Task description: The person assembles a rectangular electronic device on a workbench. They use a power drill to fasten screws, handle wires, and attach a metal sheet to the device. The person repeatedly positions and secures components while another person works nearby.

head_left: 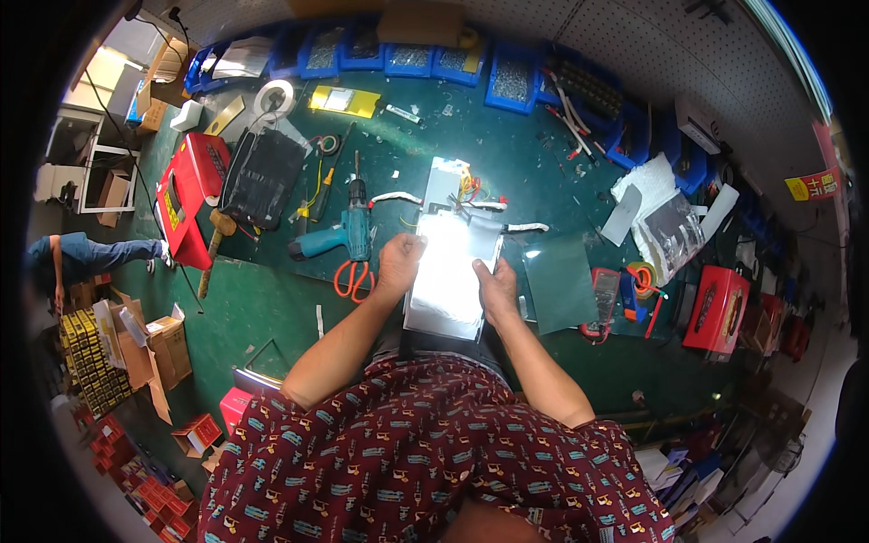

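Observation:
A bright silver rectangular pack, washed out by glare, lies lengthwise in front of me at the table's near edge. My left hand is closed, its fingertips pinched at the pack's left edge. On the opposite side my right hand grips the right edge, thumb on top and fingers hidden underneath. Beyond the pack's far end sits a pale metal piece with thin coloured wires. White-sleeved cables with dark ends stick out to either side. A dark green sheet lies right of my right hand.
Left of the pack are a teal cordless drill, orange-handled scissors, a black case, a hammer and a red box. To the right lie a red multimeter and tape rolls. Blue bins line the back.

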Available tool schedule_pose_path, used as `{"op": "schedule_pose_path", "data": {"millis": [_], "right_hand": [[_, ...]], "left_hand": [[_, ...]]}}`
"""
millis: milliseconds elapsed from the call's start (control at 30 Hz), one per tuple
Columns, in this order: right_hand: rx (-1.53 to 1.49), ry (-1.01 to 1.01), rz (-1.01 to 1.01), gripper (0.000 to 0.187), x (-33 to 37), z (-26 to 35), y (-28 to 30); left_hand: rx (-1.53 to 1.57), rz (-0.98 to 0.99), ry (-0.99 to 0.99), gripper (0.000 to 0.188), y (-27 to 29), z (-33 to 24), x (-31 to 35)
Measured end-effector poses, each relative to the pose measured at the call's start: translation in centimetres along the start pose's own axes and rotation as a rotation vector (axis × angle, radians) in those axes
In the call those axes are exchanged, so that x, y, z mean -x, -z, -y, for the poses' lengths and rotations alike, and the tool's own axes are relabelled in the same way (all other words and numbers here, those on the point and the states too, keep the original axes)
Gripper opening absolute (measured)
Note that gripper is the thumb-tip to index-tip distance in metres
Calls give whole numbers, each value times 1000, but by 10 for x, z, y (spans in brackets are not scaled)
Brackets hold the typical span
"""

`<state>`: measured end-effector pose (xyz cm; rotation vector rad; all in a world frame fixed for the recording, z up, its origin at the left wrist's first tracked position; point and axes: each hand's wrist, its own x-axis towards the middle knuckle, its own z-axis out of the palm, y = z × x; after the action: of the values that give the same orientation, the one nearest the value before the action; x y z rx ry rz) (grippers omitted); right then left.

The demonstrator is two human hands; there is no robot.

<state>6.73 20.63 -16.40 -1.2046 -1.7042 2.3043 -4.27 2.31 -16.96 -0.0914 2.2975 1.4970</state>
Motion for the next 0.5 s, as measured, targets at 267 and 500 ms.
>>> {"op": "schedule_pose_path", "data": {"millis": [267,500], "right_hand": [[85,-29,15,26,17,14,15],[159,-44,14,26,13,11,18]], "left_hand": [[126,-198,172,22,-7,20,-37],[295,143,174,10,-3,-36,-43]]}}
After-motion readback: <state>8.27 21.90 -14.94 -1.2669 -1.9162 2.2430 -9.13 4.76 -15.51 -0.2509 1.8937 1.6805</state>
